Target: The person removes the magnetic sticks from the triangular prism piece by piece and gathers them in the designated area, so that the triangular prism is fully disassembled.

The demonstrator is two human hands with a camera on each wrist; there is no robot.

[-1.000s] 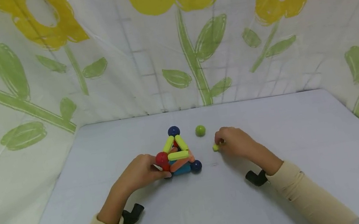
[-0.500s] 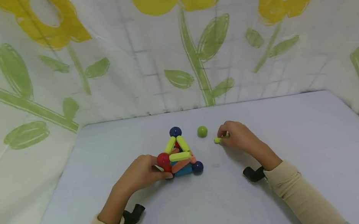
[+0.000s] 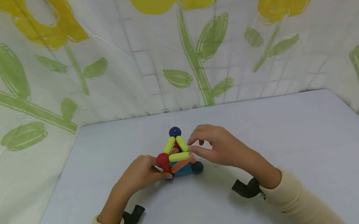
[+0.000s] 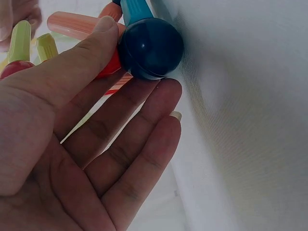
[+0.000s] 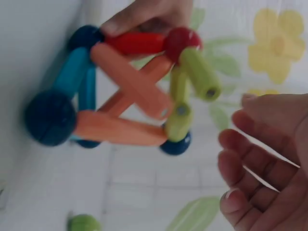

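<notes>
A frame of magnetic sticks and balls [image 3: 179,157] stands on the table, with blue sticks low, orange slanted ones and lime sticks on top. My left hand [image 3: 143,173] grips its left corner; in the left wrist view the thumb lies by a navy ball [image 4: 151,48] and a red stick. My right hand [image 3: 220,144] reaches to the frame's right side, thumb and fingers apart. In the right wrist view that hand [image 5: 269,159] holds nothing visible, near the free ends of a lime stick [image 5: 199,74] and another lime stick [image 5: 178,115].
A green ball [image 5: 84,224] lies on the table beyond the frame in the right wrist view; the head view does not show it. White table [image 3: 168,222] surrounds the frame. A flower-patterned curtain [image 3: 111,95] hangs behind the far edge.
The right hand has moved left to the frame, from where it pinched a lime stick on the table. That stick and the green ball have dropped out of the head view. The left hand stays put.
</notes>
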